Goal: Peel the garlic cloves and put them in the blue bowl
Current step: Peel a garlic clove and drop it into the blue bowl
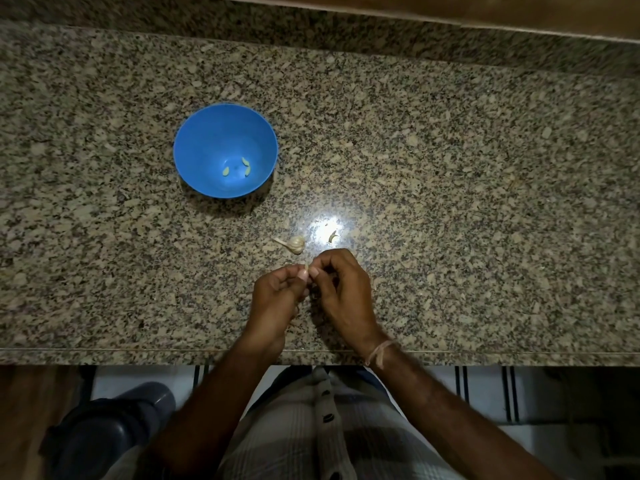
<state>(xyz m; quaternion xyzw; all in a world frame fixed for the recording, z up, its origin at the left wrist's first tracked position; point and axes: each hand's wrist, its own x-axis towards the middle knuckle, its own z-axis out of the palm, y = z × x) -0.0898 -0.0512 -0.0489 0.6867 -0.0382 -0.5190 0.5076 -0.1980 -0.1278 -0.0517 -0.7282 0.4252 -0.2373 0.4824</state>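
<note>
The blue bowl [207,140] stands on the granite counter at the left of centre, with three peeled cloves [225,171] lying on its bottom. A small garlic bulb [296,243] with its stalk lies just beyond my hands. My left hand [277,292] and my right hand [341,289] meet near the counter's front edge. Their fingertips pinch a small garlic clove [306,267] between them, which is mostly hidden by the fingers.
A scrap of garlic skin [333,236] lies in the bright glare right of the bulb. The granite counter [485,202] stretches wide to the right. Its front edge [138,351] runs just below my wrists. A raised granite ledge runs along the back.
</note>
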